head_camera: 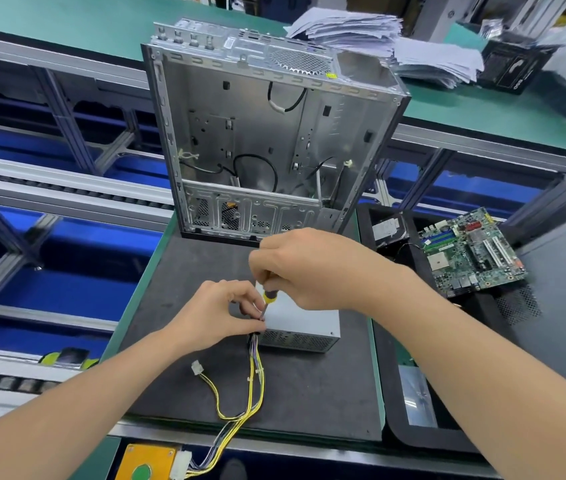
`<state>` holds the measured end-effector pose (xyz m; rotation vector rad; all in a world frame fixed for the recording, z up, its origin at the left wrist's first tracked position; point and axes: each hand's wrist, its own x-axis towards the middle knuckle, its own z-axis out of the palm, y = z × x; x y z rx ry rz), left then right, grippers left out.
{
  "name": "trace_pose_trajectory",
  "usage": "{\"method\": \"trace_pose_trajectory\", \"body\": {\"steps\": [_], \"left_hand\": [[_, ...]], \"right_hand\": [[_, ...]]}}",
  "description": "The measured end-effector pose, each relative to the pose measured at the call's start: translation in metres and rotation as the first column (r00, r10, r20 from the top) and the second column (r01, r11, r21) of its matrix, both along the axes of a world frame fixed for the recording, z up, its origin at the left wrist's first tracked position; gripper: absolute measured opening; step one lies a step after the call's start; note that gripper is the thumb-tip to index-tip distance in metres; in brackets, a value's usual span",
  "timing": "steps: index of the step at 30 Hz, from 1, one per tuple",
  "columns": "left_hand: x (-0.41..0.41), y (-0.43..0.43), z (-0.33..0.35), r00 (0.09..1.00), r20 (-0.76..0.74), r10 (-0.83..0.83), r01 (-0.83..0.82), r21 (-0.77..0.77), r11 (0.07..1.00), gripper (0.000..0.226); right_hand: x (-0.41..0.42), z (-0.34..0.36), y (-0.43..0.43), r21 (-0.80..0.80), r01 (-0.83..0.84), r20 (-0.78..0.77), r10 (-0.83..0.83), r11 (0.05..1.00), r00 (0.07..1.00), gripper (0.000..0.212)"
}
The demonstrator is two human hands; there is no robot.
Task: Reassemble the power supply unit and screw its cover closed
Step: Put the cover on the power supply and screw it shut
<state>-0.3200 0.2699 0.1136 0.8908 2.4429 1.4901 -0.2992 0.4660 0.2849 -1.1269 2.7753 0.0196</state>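
Most looks done: your power supply (304, 322) sits cover-on on the counter (309, 393), your right grip (309, 268) wrapped round the screwdriver (268, 298), left grip (219, 313) pinching its shaft at the cable corner; screwing down, by my judgement, remains unfinished.

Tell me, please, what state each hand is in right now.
Left hand: pinches the screwdriver shaft by the power supply unit.
Right hand: grips the screwdriver handle.
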Motion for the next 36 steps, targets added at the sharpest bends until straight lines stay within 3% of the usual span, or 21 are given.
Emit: {"method": "trace_pose_trajectory", "body": {"steps": [4,8,9,12,15,18,21,23,26,28,29,32,34,36], "left_hand": [[0.001,0.002,0.001,0.998,0.047,0.028,-0.029,0.018,0.999,0.027],[-0.001,0.002,0.006,0.998,0.057,0.013,-0.013,0.005,1.0,0.029],[-0.001,0.002,0.007,0.998,0.057,0.006,-0.006,-0.003,1.0,0.027],[-0.002,0.001,0.008,0.999,0.051,0.006,-0.005,-0.019,1.0,0.024],[-0.001,0.002,0.006,1.0,0.026,-0.011,0.011,-0.001,1.0,0.025],[-0.001,0.002,0.003,0.999,0.035,-0.004,0.005,-0.009,1.0,0.022],[-0.002,0.001,0.001,0.997,0.071,-0.014,0.014,0.007,1.0,0.023],[-0.003,0.001,0.002,0.997,0.076,-0.029,0.029,0.001,1.0,0.022],[-0.003,0.0,0.004,0.994,0.108,-0.022,0.022,0.004,1.0,0.022],[-0.003,0.0,0.003,0.993,0.114,-0.039,0.038,0.013,0.999,0.024],[-0.003,0.0,0.003,0.994,0.103,-0.046,0.045,0.012,0.999,0.026],[-0.003,0.0,0.001,0.995,0.103,-0.016,0.016,-0.002,1.0,0.019],[-0.004,-0.001,0.0,0.994,0.109,-0.01,0.011,-0.006,1.0,0.019],[-0.004,-0.001,0.001,0.994,0.111,-0.024,0.023,0.005,1.0,0.022]], "right_hand": [[0.0,-0.011,-0.012,0.094,0.169,-0.252,-0.14,0.981,0.958,0.047],[0.006,-0.015,-0.015,-0.031,0.274,-0.282,-0.271,0.961,0.92,0.065],[0.006,-0.012,-0.012,-0.065,0.199,-0.24,-0.208,0.978,0.948,0.06],[0.004,0.002,0.002,-0.107,-0.04,0.024,0.043,0.993,0.999,0.01],[0.0,0.005,0.002,-0.048,0.055,0.069,-0.052,0.997,0.996,0.01],[0.001,-0.005,-0.008,0.02,0.209,-0.18,-0.203,0.978,0.963,0.056],[0.006,-0.009,-0.016,0.005,0.308,-0.296,-0.293,0.951,0.909,0.074],[0.007,-0.007,-0.01,-0.024,0.216,-0.261,-0.215,0.976,0.941,0.065],[0.004,0.005,0.001,-0.054,-0.033,0.034,0.035,0.998,0.999,0.009],[0.002,0.009,0.002,-0.033,0.004,0.099,-0.001,0.999,0.995,0.009],[0.002,0.007,0.0,-0.025,0.063,0.053,-0.062,0.998,0.997,0.015],[0.004,-0.005,-0.01,0.044,0.248,-0.207,-0.234,0.968,0.95,0.062],[0.007,-0.009,-0.015,0.035,0.322,-0.281,-0.3,0.946,0.912,0.072],[0.006,-0.008,-0.01,-0.017,0.267,-0.259,-0.263,0.963,0.929,0.068]]}}
